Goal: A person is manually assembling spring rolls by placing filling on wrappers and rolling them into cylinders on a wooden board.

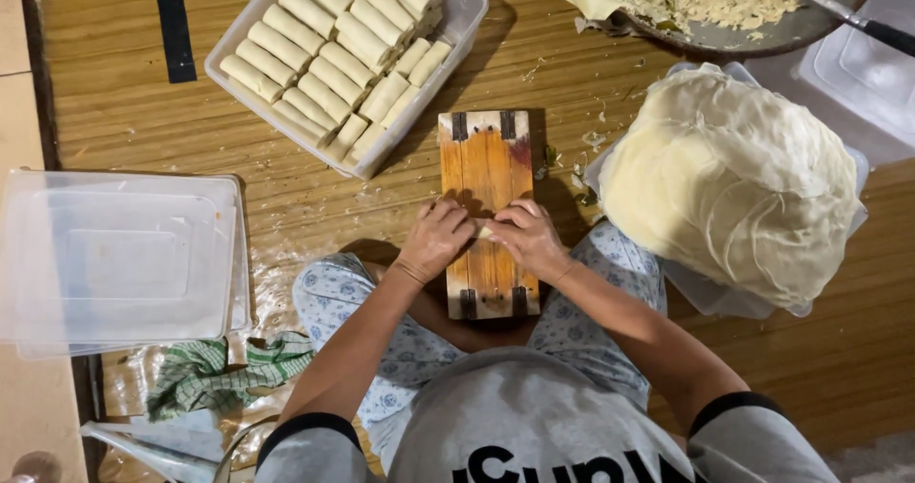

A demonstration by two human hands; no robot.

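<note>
My left hand (437, 238) and my right hand (527, 236) meet over the middle of a small wooden board (486, 159) that lies between my knees on the floor. Their fingers curl together around a pale roll (483, 231), of which only a sliver shows between them. A clear plastic tub (464, 18) beyond the board holds several rows of pale rolled wraps (329, 59). To the right of the board sits a thick stack of thin round wrappers (734, 173).
A round metal pan (762, 35) with shredded filling and a spoon (839, 8) stands at the top right. A clear lid or empty tub (114, 259) lies at the left, with a green checked cloth (214, 373) below it. Crumbs dot the wooden floor.
</note>
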